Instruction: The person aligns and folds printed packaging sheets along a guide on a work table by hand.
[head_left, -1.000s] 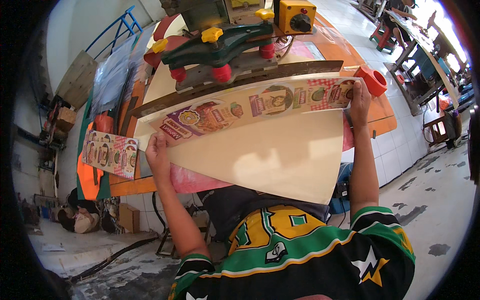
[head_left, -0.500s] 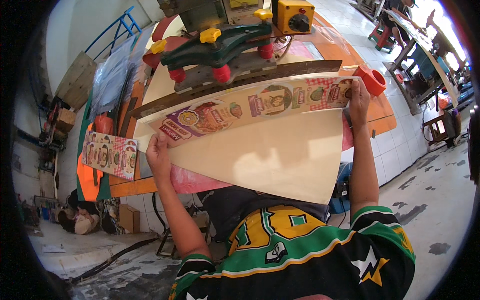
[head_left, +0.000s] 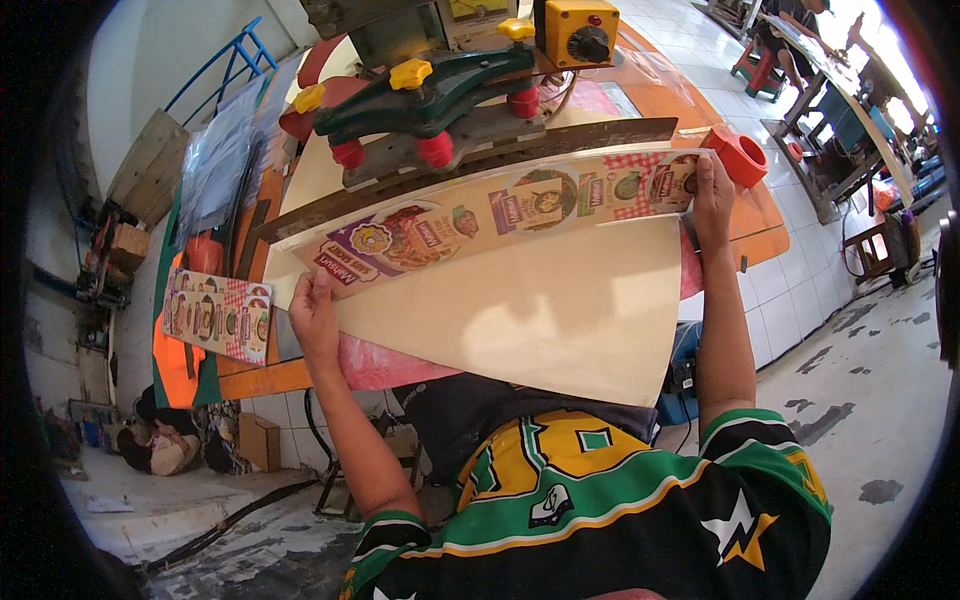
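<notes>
Cream sheet (head_left: 520,310) lies between the hands, toward the body. Left hand (head_left: 315,318) and right hand (head_left: 712,205) each pinch one end of a printed strip (head_left: 480,215) spanning between them. Beyond both hands: dark green bracket (head_left: 428,105).

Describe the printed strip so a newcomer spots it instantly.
Find the dark-green bracket with yellow knobs at the top. Below it, between the left hand and right hand, the printed strip stretches along a cream sheet. Unlike the short, overlapping printed cards at left, it is one long, unbroken band.
</notes>
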